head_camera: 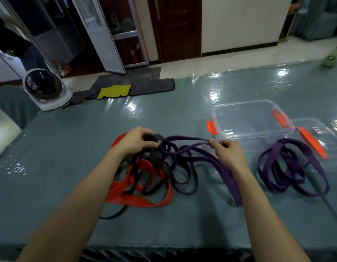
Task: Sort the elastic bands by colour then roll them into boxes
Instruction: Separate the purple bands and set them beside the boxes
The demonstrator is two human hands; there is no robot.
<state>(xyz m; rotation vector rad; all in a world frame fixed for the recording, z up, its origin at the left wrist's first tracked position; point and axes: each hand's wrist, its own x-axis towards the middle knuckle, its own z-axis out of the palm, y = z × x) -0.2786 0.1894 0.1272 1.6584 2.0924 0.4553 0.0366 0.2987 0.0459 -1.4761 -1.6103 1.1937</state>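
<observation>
left hand (137, 141) gripping black band (158, 138) atop red-black tangle (126, 193), mid-bench (65, 154) | right hand (228, 151) pinching purple band (190, 140), taut between hands | purple pile (292, 171) at 3 o'clock of tangle | clear box (252, 120) at 1 o'clock

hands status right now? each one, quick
Left hand: closed, gripping a black band at the top of the tangle.
Right hand: closed, pinching a purple band.

Dim, soft focus; window glare on glossy table cover (211, 87) (far side); wide-angle bending at edges.
</observation>
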